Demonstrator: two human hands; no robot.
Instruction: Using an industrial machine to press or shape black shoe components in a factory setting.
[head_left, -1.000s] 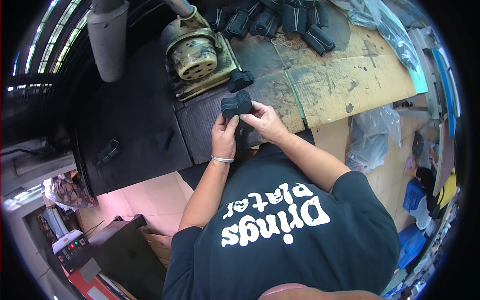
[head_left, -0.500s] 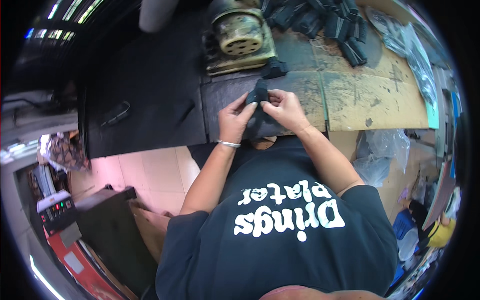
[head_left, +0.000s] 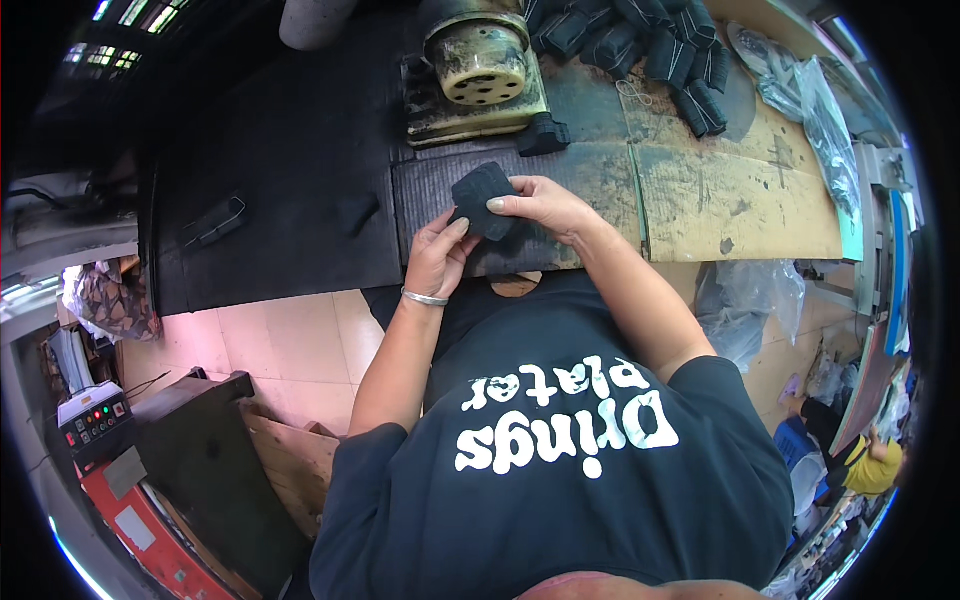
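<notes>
The surface (head_left: 760, 215) runs across the top of the view, its right part covered in stained brown cardboard and its left part in a dark mat (head_left: 280, 170). Below it lies a pale tiled floor (head_left: 280, 345), with a dark stand (head_left: 215, 450) and a red box with small lights (head_left: 100, 430) at the lower left. A grimy round machine (head_left: 478, 65) on a square base sits at the back of the surface. To its right a row of black bundles (head_left: 640, 45) lies side by side, and clear plastic bags (head_left: 800, 90) lie further right. One small black block (head_left: 543, 135) rests just beside the machine's base.

The person's right hand (head_left: 545, 205) and left hand (head_left: 440, 260) meet over the near edge of the mat, in front of the machine. Between them is a dark square pad (head_left: 482, 195), held tilted above the mat. The right fingers (head_left: 505, 203) pinch its right edge, thumb on top. The left fingers (head_left: 450, 232) are curled close together with the thumb pressed against the pad's lower left corner. A thin bracelet (head_left: 424, 297) circles the left wrist.
</notes>
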